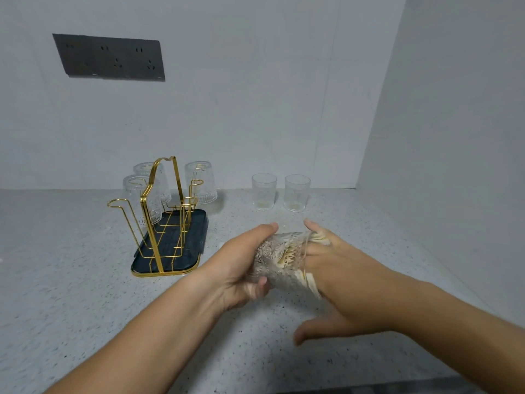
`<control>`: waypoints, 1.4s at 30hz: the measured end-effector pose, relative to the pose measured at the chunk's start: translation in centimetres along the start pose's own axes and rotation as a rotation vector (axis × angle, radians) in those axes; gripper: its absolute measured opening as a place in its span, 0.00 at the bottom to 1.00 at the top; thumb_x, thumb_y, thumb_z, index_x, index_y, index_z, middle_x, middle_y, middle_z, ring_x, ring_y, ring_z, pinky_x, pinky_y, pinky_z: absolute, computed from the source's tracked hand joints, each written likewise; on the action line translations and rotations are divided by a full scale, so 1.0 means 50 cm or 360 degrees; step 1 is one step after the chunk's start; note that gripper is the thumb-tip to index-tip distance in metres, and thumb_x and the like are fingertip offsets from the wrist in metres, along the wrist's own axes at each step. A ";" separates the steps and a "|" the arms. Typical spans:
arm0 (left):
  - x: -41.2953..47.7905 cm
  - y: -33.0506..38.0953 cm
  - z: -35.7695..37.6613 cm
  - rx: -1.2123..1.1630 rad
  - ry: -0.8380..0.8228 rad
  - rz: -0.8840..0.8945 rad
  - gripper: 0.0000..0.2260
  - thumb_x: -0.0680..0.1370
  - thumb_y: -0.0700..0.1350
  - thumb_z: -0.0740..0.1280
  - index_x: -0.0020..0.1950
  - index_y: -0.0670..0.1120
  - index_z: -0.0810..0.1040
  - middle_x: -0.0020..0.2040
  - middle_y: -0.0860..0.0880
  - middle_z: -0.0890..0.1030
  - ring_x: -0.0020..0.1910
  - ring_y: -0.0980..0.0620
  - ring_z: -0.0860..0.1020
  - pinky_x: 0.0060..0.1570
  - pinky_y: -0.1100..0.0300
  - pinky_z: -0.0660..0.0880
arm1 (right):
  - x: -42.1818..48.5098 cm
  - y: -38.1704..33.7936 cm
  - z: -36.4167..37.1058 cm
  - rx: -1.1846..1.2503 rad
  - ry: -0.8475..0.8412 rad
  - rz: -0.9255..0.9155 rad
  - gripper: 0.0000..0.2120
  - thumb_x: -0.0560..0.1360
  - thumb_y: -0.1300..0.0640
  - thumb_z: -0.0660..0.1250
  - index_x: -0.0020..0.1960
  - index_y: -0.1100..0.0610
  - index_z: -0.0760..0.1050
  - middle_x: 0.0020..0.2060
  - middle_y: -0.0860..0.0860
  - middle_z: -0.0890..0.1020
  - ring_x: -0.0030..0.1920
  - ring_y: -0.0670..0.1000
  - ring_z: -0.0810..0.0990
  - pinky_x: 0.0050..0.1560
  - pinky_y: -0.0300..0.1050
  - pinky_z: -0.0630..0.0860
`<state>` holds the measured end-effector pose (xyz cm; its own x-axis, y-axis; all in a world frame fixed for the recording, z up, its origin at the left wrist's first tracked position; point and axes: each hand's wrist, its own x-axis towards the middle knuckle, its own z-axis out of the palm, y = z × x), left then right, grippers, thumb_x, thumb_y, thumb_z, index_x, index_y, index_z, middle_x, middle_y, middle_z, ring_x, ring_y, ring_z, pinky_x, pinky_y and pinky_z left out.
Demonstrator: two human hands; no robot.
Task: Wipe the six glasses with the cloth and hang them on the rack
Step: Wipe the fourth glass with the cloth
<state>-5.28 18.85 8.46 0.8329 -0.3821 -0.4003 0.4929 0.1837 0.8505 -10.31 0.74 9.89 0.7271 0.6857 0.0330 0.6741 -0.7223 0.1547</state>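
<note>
We see the left hand (pixel 241 260) curled around the base of the glass (pixel 281 257), holding it sideways above the counter (pixel 85 280), right of the rack (pixel 162 217). The right hand (pixel 346 274) pushes the cloth (pixel 311 282) into its mouth, thumb spread low; if the inner fingers curl, we cannot tell.

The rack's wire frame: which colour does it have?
The wire frame is gold; its tray is dark teal. Seen in the head view.

Bare forearms (pixel 159 331); bare left hand (pixel 235 265), right hand (pixel 343 282).
</note>
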 end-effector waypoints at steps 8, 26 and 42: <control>0.013 -0.025 -0.002 -0.0188 -0.0001 0.0126 0.15 0.80 0.55 0.70 0.50 0.44 0.84 0.34 0.47 0.82 0.27 0.52 0.79 0.18 0.64 0.75 | 0.007 0.010 0.026 0.0714 0.0258 0.0080 0.28 0.77 0.32 0.66 0.74 0.37 0.68 0.72 0.33 0.70 0.73 0.38 0.66 0.74 0.53 0.65; 0.008 -0.051 0.011 -0.0151 0.0065 0.0479 0.17 0.79 0.56 0.71 0.54 0.41 0.80 0.40 0.40 0.84 0.34 0.47 0.82 0.30 0.54 0.80 | 0.004 -0.005 0.019 0.0840 0.0234 0.0086 0.22 0.78 0.31 0.59 0.67 0.39 0.74 0.66 0.36 0.74 0.67 0.41 0.72 0.68 0.42 0.71; 0.016 -0.044 -0.003 -0.0234 0.0326 0.0533 0.18 0.81 0.56 0.68 0.63 0.44 0.77 0.46 0.49 0.83 0.40 0.52 0.83 0.27 0.59 0.79 | -0.013 -0.001 0.050 0.2530 0.0621 0.1090 0.38 0.67 0.24 0.62 0.60 0.52 0.83 0.59 0.49 0.86 0.63 0.49 0.83 0.74 0.56 0.69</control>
<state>-5.66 18.29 6.20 0.9788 -0.0939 -0.1819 0.2044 0.4001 0.8934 -10.50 0.12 7.38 0.9952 0.0607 -0.0774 -0.0723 -0.0810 -0.9941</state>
